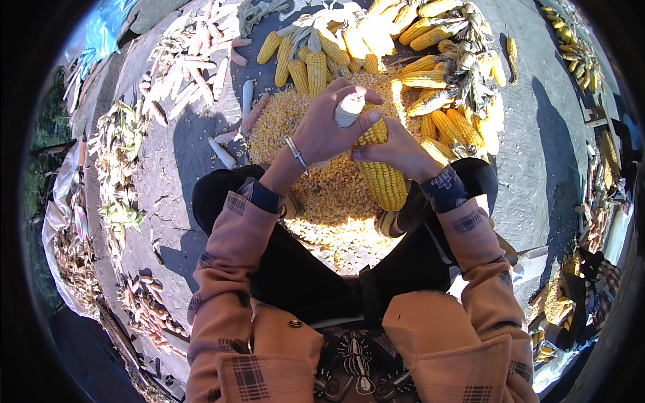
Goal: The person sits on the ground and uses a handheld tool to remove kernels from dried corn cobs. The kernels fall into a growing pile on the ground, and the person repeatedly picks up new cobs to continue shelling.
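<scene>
My left hand grips a bare white corn cob, its broken end pointing up. My right hand is closed around a yellow ear of corn, which slants down to the right with its kernels mostly on. The cob rests against or very close to the upper end of the ear, where my left thumb also lies. Beneath both hands a heap of loose yellow kernels spreads between my legs.
Husked yellow ears lie beyond the heap, and braided ears curve along its right. Stripped cobs are piled at upper left, with dry husks below. A person in a checked garment is at the far right edge.
</scene>
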### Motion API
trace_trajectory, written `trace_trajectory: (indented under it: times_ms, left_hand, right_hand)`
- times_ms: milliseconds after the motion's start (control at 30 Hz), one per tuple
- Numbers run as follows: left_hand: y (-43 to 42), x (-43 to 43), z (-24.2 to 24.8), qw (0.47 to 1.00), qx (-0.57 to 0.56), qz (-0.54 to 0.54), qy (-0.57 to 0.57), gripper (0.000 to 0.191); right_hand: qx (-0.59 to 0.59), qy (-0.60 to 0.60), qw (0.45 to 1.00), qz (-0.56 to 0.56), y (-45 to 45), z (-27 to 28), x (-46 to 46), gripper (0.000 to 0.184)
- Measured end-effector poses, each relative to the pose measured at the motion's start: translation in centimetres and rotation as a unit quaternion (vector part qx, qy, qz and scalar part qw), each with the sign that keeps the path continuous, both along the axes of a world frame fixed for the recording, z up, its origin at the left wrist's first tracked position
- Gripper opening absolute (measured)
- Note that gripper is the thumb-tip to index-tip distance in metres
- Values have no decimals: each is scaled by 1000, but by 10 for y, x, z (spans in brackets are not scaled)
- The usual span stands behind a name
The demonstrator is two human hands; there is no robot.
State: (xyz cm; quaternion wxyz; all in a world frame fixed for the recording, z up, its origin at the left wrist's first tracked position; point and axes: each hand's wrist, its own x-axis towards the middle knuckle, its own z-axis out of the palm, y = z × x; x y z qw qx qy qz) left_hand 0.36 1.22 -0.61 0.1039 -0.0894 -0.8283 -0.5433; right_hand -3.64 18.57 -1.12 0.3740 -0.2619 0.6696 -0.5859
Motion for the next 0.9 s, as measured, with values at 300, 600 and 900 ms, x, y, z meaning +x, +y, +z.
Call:
trace_trajectory:
  times_ms: [300,600,900]
  left_hand:
    - [1,-26,-40,929,256,163,-214,33]
    - [-19,-12,-18,946,273,-34,-172,42]
    - [5,-13,-36,959,155,167,-170,28]
  right_hand:
    - [300,286,910,-7,-14,-23,8,76]
    - [16,-39,999,-26,-2,-16,-11,57]
    - [260,295,917,-65,-17,-14,13,60]
